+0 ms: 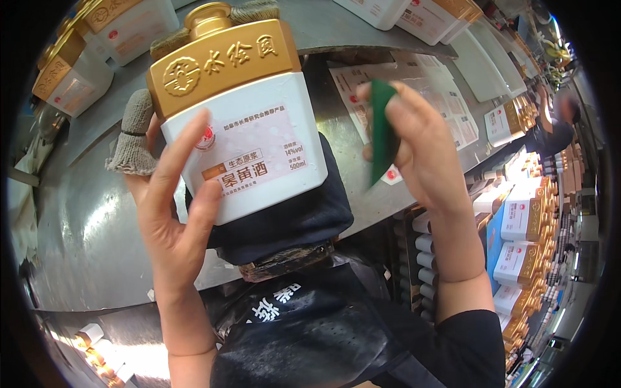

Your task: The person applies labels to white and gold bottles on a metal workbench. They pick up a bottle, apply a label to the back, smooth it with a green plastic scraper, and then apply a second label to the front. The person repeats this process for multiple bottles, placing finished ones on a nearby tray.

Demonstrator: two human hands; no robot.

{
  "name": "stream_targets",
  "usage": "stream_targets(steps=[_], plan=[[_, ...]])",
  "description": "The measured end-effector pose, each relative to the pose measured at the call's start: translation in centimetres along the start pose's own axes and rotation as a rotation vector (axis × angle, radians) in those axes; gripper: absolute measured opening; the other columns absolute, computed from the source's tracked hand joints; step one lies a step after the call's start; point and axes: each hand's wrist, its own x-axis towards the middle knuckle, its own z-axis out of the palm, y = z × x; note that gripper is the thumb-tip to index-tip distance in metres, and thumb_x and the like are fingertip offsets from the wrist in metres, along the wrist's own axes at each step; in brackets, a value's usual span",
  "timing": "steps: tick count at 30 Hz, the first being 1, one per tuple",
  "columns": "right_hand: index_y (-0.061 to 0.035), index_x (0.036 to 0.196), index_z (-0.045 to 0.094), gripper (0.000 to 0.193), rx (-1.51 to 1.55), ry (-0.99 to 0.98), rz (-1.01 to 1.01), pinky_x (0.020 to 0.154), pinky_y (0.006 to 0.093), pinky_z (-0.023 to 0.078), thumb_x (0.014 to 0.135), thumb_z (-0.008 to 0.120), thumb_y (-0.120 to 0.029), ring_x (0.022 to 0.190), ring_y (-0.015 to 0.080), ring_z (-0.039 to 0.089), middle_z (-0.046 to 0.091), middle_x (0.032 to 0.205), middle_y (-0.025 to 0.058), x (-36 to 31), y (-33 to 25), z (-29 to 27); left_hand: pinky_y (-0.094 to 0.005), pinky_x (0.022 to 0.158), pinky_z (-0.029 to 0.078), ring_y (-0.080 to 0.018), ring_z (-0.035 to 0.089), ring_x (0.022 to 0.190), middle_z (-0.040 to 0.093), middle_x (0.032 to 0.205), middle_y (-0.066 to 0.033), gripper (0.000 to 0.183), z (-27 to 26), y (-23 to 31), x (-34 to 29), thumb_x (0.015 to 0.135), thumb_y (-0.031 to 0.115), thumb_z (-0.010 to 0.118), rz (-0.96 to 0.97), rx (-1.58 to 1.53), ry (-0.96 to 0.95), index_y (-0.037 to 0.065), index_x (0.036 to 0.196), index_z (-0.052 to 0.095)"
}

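Observation:
A flat white bottle (259, 139) with a gold embossed shoulder and gold neck leans tilted on a pad wrapped in dark cloth (284, 226). A pale label (249, 152) lies on its front face. My left hand (171, 213) grips the bottle's left side, with thumb and index finger pressed on the front by the label. One of its other fingers wears a grey knitted finger cover (132, 132). My right hand (420, 142) pinches a flat green scraper (383, 132) upright, apart from the bottle on its right. Knitted grey padding (255, 11) shows behind the bottle's neck.
Sheets of labels (420, 97) lie on the metal table (97, 213) to the right. More white and gold bottles (77, 77) stand at the far left and far right. Bottle rows (517, 249) fill the right side, where another person (550, 132) works farther off.

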Motion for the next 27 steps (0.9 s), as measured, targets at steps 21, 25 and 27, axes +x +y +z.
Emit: stream_targets(steps=[21, 25, 27], plan=[[-0.0023, 0.089, 0.054, 0.017, -0.392, -0.093, 0.125, 0.066, 0.0204, 0.043, 0.089, 0.067, -0.013, 0.075, 0.0030, 0.051, 0.058, 0.082, -0.0006, -4.0, 0.8, 2.5, -0.0415, 0.115, 0.018, -0.0307, 0.033, 0.137, 0.046, 0.139, -0.0166, 0.048, -0.3, 0.2, 0.0, 0.085, 0.019, 0.066, -0.024, 0.137, -0.062, 0.007, 0.132, 0.060], [0.0009, 0.089, 0.057, 0.016, -0.397, -0.075, 0.103, 0.063, 0.0218, 0.046, 0.087, 0.067, -0.011, 0.073, 0.0041, 0.053, 0.059, 0.079, 0.0007, -3.9, 1.1, 2.4, -0.0411, 0.115, 0.019, -0.0307, 0.033, 0.136, 0.044, 0.140, -0.0177, 0.048, -0.4, 0.3, 0.0, 0.085, 0.019, 0.066, -0.029, 0.138, -0.062, 0.007, 0.131, 0.060], [0.0009, 0.088, 0.057, 0.016, -0.387, -0.068, 0.120, 0.063, 0.0222, 0.046, 0.087, 0.067, -0.011, 0.073, 0.0042, 0.053, 0.059, 0.079, 0.0010, -3.9, 1.0, 2.5, -0.0412, 0.114, 0.019, -0.0307, 0.034, 0.136, 0.044, 0.140, -0.0175, 0.048, -0.3, 0.1, -0.1, 0.085, 0.019, 0.066, -0.022, 0.135, -0.059, 0.007, 0.131, 0.060]])
